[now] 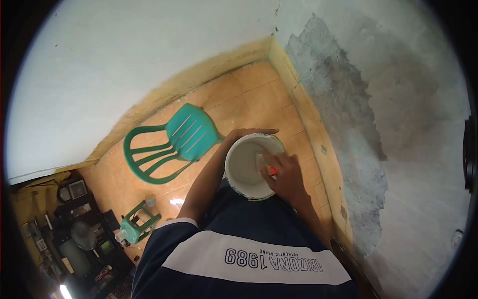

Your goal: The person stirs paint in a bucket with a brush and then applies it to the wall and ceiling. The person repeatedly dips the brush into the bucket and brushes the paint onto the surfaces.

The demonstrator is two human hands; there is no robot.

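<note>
A white paint bucket with a green rim is held up in front of my chest. My left hand grips its far rim, the arm reaching up from below left. My right hand dips over the near right rim, shut on a brush with a red-orange handle whose pale bristles lie inside the bucket. The bucket's inside looks coated in whitish paint.
A green plastic chair stands on the tan tiled floor below. A small green stool stands lower left, next to dark cluttered shelves. On the right, a wall shows a grey patch of bare plaster.
</note>
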